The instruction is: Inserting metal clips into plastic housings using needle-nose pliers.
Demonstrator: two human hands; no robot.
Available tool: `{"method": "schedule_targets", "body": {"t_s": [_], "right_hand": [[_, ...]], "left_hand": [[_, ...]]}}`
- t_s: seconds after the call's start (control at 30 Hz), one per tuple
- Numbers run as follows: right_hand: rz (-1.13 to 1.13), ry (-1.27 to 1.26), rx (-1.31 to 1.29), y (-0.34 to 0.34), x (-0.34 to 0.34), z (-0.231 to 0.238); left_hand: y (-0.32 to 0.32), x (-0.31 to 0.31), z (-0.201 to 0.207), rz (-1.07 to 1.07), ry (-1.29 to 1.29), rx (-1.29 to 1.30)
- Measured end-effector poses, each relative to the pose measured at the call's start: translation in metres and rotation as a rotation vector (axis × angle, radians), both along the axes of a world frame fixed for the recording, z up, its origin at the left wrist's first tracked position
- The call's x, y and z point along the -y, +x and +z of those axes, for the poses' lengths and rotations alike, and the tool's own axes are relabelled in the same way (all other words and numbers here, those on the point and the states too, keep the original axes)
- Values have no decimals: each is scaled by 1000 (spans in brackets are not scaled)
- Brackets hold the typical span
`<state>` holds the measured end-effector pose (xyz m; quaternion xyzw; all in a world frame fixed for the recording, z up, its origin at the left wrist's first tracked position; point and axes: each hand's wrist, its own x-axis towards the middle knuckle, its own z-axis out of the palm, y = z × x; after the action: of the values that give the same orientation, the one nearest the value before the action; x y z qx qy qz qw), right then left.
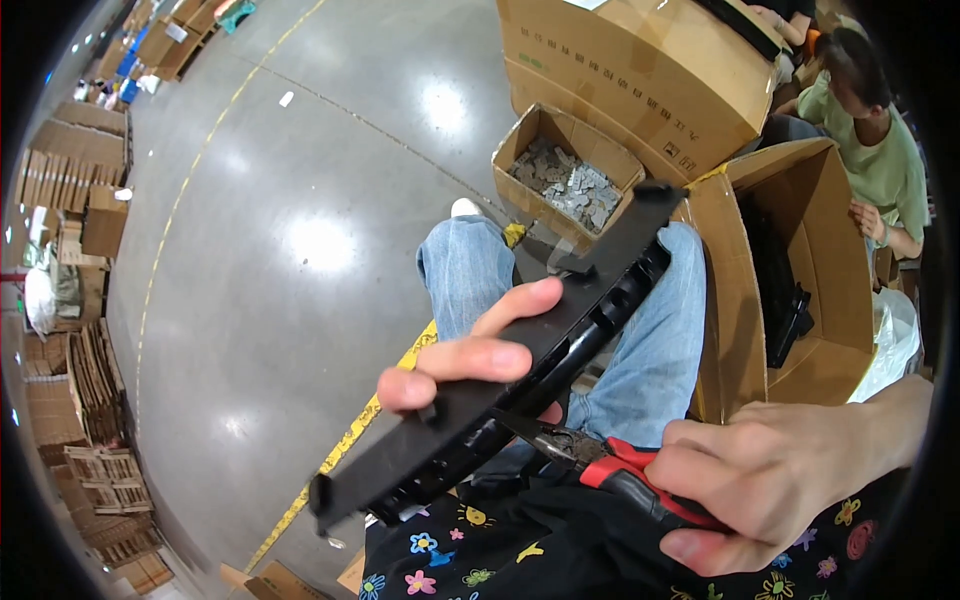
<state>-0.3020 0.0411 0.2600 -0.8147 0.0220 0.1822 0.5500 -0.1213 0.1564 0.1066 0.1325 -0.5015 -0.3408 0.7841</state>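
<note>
A long black plastic part (590,290) with slots along one edge lies slantwise above my lap. My left hand (470,360) grips it near the middle, fingers curled over its top face. My right hand (755,480) is closed around red-and-black handled pliers (620,475). The narrow dark jaws of the pliers meet the slotted edge of the part; whether they pinch anything there I cannot tell. The left palm and most of the thumb are hidden behind the part.
A small carton (515,150) of grey metal pieces stands ahead, beside a large cardboard box (620,70). At right, an open carton (830,260) holds black parts, and a person in a light green shirt (890,160) sits beyond it. Stacked cardboard (75,180) lines the far left.
</note>
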Motion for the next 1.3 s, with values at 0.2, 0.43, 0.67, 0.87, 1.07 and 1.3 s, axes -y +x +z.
{"method": "schedule_targets", "body": {"t_s": [0.2, 0.43, 0.67, 0.87, 1.07, 1.3], "right_hand": [[176, -407, 134, 6, 0, 1], [339, -847, 178, 1, 9, 2], [-89, 200, 95, -15, 3, -20], [-131, 735, -9, -29, -4, -52], [-279, 960, -172, -28, -7, -40], [-356, 1191, -546, -27, 12, -19]], "left_hand": [[0, -1, -8, 79, -4, 10], [3, 1, -2, -4, 19, -14], [-3, -12, -4, 47, 64, -112], [-12, -6, -12, 223, -13, -67], [-20, -5, -9, 424, -88, -11], [-16, -5, -15, 629, -51, 271]]}}
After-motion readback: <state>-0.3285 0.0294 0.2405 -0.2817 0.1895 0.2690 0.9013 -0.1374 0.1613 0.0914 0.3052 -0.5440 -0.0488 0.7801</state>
